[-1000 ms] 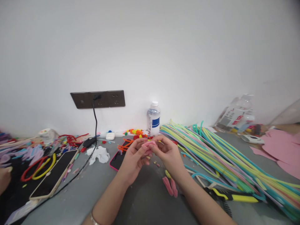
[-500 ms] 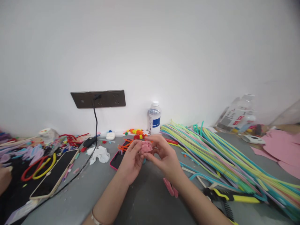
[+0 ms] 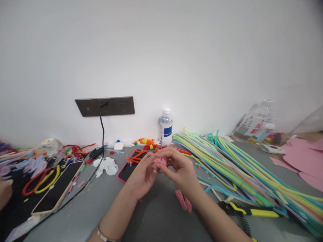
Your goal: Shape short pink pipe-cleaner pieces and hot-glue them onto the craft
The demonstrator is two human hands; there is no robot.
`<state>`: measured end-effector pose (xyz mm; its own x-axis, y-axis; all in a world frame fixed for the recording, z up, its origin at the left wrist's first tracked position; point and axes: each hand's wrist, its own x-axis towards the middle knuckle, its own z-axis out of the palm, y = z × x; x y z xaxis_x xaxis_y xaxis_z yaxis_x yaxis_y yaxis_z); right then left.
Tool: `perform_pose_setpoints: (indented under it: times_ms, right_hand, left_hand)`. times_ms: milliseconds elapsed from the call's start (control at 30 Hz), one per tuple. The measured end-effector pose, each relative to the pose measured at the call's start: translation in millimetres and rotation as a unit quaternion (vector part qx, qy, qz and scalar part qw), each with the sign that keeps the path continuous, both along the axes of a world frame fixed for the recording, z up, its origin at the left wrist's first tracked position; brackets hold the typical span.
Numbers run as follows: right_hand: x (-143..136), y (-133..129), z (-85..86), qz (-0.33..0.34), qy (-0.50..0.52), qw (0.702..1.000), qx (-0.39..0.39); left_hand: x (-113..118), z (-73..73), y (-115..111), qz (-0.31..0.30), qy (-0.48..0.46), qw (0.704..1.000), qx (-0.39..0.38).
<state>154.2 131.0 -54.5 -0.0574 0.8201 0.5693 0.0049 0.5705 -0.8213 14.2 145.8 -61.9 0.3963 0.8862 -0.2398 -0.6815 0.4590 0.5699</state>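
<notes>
Between my fingertips, over the middle of the grey table, is a small fuzzy pink bundle (image 3: pixel 159 162) that looks like folded pipe cleaner. My left hand (image 3: pixel 143 174) pinches it from the left, fingers closed. From the right, the thumb and fingers of my right hand (image 3: pixel 179 169) close on the same bundle and partly cover it. A second pink folded pipe-cleaner piece (image 3: pixel 183 201) lies on the table below my right wrist. Just behind my left hand is a pink-edged phone (image 3: pixel 124 172) with orange pipe cleaners (image 3: pixel 136 156) on it.
Long coloured pipe cleaners (image 3: pixel 234 168) spread across the right, beside yellow-black pliers (image 3: pixel 262 211). A bottle (image 3: pixel 166 127) stands by the wall. Leftward lie crumpled tissue (image 3: pixel 108 167), a phone (image 3: pixel 59 188), scissors (image 3: pixel 37 183) and a black cable (image 3: pixel 87 185). Another person's hand (image 3: pixel 5 193) shows at far left.
My fingers have closed further over the pink bundle, which has turned and shifted slightly right and down. Both hands still hold it; the things on the table stay put.
</notes>
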Motion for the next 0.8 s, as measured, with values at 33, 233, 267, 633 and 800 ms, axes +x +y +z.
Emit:
perform_pose_setpoints:
  times_ms: [33, 233, 267, 633, 800]
  right_hand:
    - [0.5, 1.5, -0.9, -0.003, 0.008, 1.0, -0.021]
    - [13.8, 12.4, -4.3, 0.069, 0.042, 0.98, -0.184]
    - [17.7, 13.0, -2.9, 0.09, 0.046, 0.974, -0.204]
    - [32.0, 3.0, 6.9, 0.33, -0.048, 0.899, -0.285]
    - [21.1, 5.2, 2.2, 0.263, -0.051, 0.94, -0.211]
  left_hand:
    - [-0.1, -1.6, 0.5, -0.002, 0.002, 1.0, 0.004]
    - [-4.5, -6.3, 2.3, -0.036, 0.078, 0.993, 0.081]
    - [-6.4, -5.7, 2.6, -0.047, 0.096, 0.989, 0.102]
    - [-17.7, 3.9, -11.9, -0.371, 0.182, 0.897, 0.157]
    - [-20.0, 2.8, -7.2, -0.325, 0.223, 0.906, 0.156]
